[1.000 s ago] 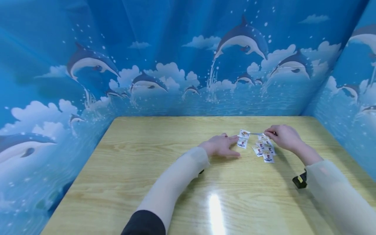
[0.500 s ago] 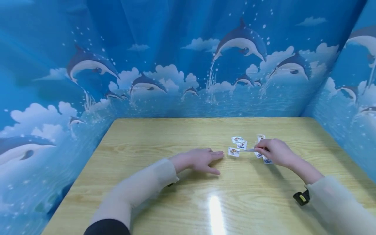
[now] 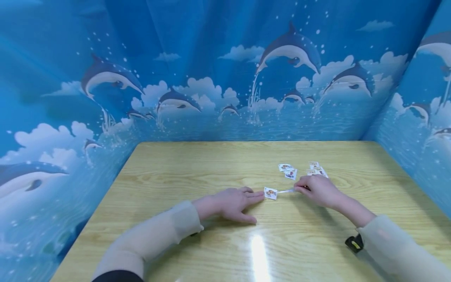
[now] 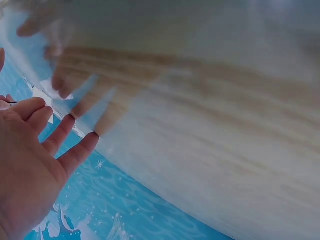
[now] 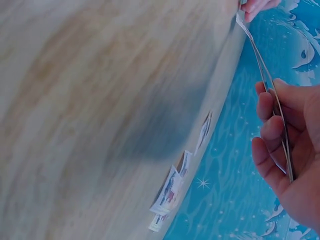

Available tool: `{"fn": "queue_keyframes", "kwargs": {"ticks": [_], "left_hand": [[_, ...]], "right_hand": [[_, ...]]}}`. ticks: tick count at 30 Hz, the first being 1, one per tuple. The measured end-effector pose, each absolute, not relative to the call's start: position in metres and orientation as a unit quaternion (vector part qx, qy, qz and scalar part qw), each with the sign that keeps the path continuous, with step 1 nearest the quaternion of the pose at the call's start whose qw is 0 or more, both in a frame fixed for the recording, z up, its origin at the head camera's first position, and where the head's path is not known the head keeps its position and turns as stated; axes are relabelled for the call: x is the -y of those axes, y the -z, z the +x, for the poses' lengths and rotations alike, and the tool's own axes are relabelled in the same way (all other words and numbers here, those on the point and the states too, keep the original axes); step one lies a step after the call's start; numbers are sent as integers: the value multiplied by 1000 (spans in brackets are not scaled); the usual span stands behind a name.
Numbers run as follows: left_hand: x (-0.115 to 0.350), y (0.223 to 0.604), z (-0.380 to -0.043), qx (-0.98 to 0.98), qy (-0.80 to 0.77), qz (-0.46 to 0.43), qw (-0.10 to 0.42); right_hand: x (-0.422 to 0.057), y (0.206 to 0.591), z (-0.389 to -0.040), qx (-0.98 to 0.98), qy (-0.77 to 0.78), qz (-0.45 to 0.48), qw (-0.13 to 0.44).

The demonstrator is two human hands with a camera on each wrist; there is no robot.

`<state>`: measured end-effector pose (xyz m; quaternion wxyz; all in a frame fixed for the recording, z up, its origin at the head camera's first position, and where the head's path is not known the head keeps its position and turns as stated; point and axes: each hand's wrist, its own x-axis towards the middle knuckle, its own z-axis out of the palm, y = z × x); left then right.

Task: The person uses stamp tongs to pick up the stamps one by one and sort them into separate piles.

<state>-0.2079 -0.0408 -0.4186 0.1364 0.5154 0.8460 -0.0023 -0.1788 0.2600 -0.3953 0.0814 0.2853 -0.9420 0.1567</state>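
Note:
In the head view my right hand [image 3: 318,190] pinches metal tweezers [image 3: 286,190], whose tips meet the right edge of a small picture card [image 3: 270,193]. The right wrist view has the long arms of the tweezers [image 5: 286,135] lying between thumb and fingers. On the card's left side, my left hand [image 3: 236,204] has its fingertips at the edge, fingers extended and thumb spread. In the left wrist view, fingertips of the left hand [image 4: 35,155] reach the tabletop; a white card [image 4: 42,102] is partly hidden behind them.
Two overlapping cards [image 3: 284,167] lie farther back on the wooden table [image 3: 183,168]. Beyond my right hand is a group of several cards [image 3: 321,171], partly covered by that hand. A dolphin-printed curtain [image 3: 211,78] stands along the back and sides.
The tweezers and the held card have come left and toward me, away from the two cards at the back. My left hand first drew back left, then came near the card's edge.

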Motion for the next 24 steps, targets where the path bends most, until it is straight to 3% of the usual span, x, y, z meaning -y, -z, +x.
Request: {"fn": "queue_keyframes", "kwargs": {"ticks": [11, 24], "left_hand": [[36, 421, -209, -849, 19, 513, 122], [31, 420, -214, -849, 26, 514, 120]], "right_hand": [[-258, 403, -181, 940, -145, 295, 88], [-255, 399, -186, 949, -150, 274, 39]]}}
